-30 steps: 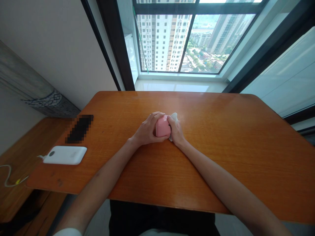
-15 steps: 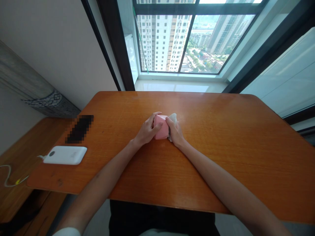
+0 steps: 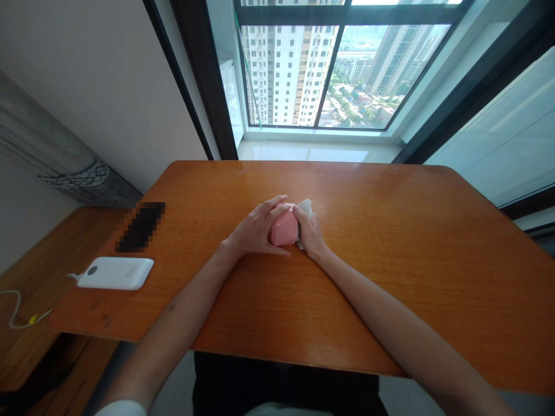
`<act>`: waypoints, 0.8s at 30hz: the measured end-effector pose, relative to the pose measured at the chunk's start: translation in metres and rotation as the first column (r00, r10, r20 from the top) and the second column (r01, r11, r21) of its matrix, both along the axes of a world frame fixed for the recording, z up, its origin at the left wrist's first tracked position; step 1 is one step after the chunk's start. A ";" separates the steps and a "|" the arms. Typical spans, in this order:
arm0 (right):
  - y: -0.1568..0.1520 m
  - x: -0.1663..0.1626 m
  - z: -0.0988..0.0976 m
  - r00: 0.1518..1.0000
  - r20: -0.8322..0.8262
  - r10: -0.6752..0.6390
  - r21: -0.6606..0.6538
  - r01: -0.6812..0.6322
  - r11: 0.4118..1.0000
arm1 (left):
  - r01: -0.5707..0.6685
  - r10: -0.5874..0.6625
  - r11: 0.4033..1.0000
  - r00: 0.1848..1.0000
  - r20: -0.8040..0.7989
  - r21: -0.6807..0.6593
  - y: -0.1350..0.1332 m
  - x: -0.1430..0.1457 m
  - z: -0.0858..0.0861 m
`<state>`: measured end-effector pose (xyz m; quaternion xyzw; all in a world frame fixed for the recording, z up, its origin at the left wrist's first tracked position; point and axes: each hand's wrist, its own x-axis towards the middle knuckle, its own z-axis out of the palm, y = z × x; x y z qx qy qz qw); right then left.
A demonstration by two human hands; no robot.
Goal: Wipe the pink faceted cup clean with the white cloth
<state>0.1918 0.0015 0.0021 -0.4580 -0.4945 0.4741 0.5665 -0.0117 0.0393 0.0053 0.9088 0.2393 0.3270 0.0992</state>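
A small pink box-shaped object (image 3: 284,229) with a faceted surface is between my two hands, over the middle of the table. My left hand (image 3: 256,230) spans its left side, with spread fingers reaching over the top and far edge and the thumb stretched along the near side. On the right side, my right hand (image 3: 309,234) grips the object, its thumb at the upper right corner. A crumpled white sheet, tissue-like, (image 3: 306,206) sticks out past the right fingers. Those fingers and the object's right face are mostly hidden.
The brown wooden table (image 3: 411,248) reaches to the window sill (image 3: 321,151). At the left lie a white power bank (image 3: 116,273) with a cable and a dark, pixelated flat item (image 3: 141,227). A wooden bench (image 3: 26,248) stands left of the table.
My left hand has spread wider and turned. Its thumb has moved off the top of the pink object to the near side, while its fingers reach further over. The right hand has barely moved.
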 end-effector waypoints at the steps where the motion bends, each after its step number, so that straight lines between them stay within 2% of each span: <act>1: 0.000 0.000 0.001 1.000 0.000 -0.002 -0.005 0.002 1.000 | -0.003 0.003 1.000 1.000 -0.018 0.013 0.000 0.000 0.001; 5: 0.000 0.000 0.003 0.998 0.027 -0.048 -0.021 0.048 0.999 | -0.039 0.039 0.999 0.999 -0.020 0.013 -0.001 0.001 0.003; 10: -0.001 0.000 0.003 0.997 0.037 -0.074 -0.013 0.074 0.997 | -0.024 0.031 0.998 0.993 0.112 -0.062 -0.008 0.011 0.004; 12: -0.002 0.000 0.001 0.996 0.034 -0.079 -0.001 0.079 0.997 | -0.035 0.057 0.990 0.985 0.163 -0.137 -0.010 0.015 0.004; 14: -0.002 0.000 -0.001 0.996 0.021 -0.091 0.009 0.090 0.996 | -0.069 0.126 0.958 0.973 0.193 -0.278 -0.013 0.020 0.004; 17: -0.001 -0.001 -0.001 0.996 -0.003 -0.090 0.016 0.090 0.996 | -0.079 0.216 0.860 0.952 0.219 -0.504 -0.016 0.026 0.003; 20: 0.000 -0.002 0.000 0.997 -0.025 -0.078 0.015 0.078 0.997 | -0.040 0.221 0.811 0.945 0.241 -0.583 -0.017 0.027 -0.001; 22: 0.000 -0.002 0.002 0.997 -0.020 -0.077 0.008 0.077 0.997 | -0.025 0.194 0.830 0.950 0.247 -0.557 -0.014 0.025 -0.004; 24: 0.000 -0.002 0.002 0.997 0.002 -0.080 0.001 0.080 0.997 | 0.003 0.124 0.889 0.961 0.246 -0.457 -0.010 0.019 -0.007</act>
